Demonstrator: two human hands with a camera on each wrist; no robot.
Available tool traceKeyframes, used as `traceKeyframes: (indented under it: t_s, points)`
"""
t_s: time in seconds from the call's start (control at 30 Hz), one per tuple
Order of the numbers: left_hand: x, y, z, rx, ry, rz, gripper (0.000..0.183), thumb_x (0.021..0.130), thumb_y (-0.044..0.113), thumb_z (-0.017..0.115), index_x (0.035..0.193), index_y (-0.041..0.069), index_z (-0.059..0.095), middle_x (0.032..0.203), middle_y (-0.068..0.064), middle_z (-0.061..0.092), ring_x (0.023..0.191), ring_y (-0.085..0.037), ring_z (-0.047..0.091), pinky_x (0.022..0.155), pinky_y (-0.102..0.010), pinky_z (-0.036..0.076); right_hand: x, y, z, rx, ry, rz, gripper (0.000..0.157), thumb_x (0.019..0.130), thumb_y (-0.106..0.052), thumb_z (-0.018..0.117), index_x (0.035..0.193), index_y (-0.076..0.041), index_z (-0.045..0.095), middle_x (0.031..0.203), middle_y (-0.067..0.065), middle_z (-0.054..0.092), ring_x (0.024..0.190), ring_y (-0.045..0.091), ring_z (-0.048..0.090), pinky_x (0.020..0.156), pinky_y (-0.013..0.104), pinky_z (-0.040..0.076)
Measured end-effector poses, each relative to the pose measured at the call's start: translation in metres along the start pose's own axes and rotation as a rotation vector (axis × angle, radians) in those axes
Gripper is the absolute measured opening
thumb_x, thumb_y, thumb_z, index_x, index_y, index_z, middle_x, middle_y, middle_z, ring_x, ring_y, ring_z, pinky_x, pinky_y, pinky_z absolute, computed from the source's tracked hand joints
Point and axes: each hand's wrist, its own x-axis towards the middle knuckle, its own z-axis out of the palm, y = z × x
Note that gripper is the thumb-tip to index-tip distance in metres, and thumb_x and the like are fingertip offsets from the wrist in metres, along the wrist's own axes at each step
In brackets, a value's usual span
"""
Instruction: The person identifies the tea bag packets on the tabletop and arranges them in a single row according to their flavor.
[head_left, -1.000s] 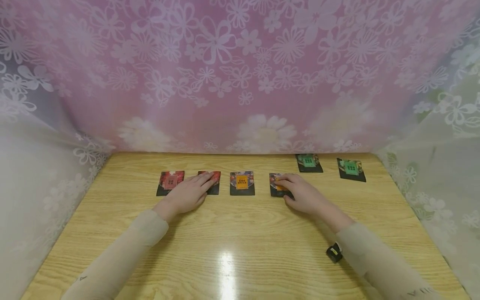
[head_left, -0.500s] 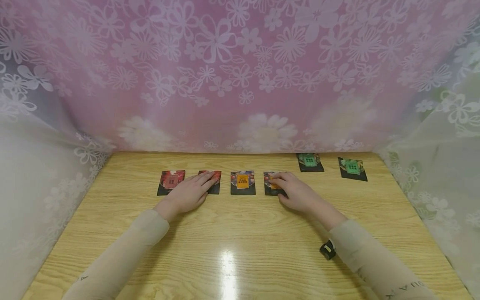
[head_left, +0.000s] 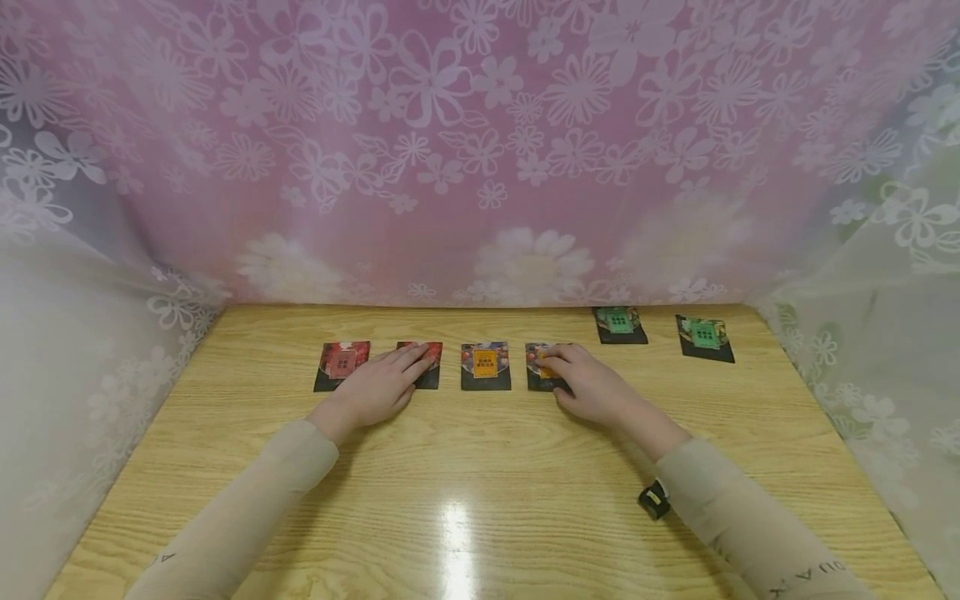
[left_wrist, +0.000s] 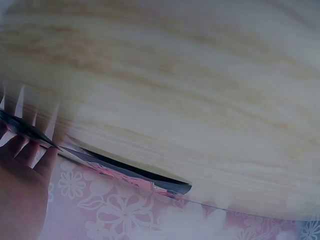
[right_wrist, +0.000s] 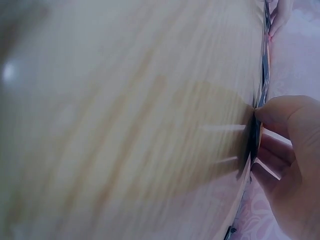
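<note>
The left hand [head_left: 381, 383] lay with nearly straight fingers across the second red packet [head_left: 431, 379], probably to steady it flat on the worktop [head_left: 390, 517] beside the first red packet [head_left: 342, 358]. The right hand [head_left: 596, 385] held the right orange packet [head_left: 538, 382] with bent fingers, thumb near its lower edge, apparently to square it with the left orange packet [head_left: 485, 365]. One green packet [head_left: 618, 323] and another green packet [head_left: 705, 337] sat farther back, slightly askew, outside that even row.

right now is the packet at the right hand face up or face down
Face up: in the head view, the right hand partly covers the packet, but its orange label shows.
</note>
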Motion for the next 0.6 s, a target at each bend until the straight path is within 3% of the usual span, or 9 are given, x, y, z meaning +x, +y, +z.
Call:
traceKeyframes:
  t_s: [0.33, 0.6]
  points:
    - [-0.001, 0.002, -0.004, -0.006, -0.009, -0.003, 0.058, 0.112, 0.023, 0.051, 0.167, 0.011, 0.037, 0.172, -0.016, 0.036, 0.157, -0.036, 0.04, 0.126, -0.055, 0.04, -0.002, 0.0, -0.002, 0.008, 0.01, 0.019, 0.049, 0.1, -0.013, 0.071, 0.148, -0.005, 0.061, 0.151, 0.018, 0.056, 0.141, 0.039, 0.053, 0.112, 0.055, 0.053]
    - [-0.001, 0.003, -0.005, -0.003, -0.017, -0.007, 0.059, 0.112, 0.025, 0.051, 0.167, 0.011, 0.036, 0.172, -0.016, 0.035, 0.158, -0.036, 0.039, 0.127, -0.055, 0.04, -0.007, 0.01, -0.007, 0.026, 0.072, 0.02, 0.051, 0.098, -0.01, 0.073, 0.147, -0.005, 0.061, 0.148, 0.019, 0.059, 0.135, 0.039, 0.058, 0.112, 0.057, 0.053]
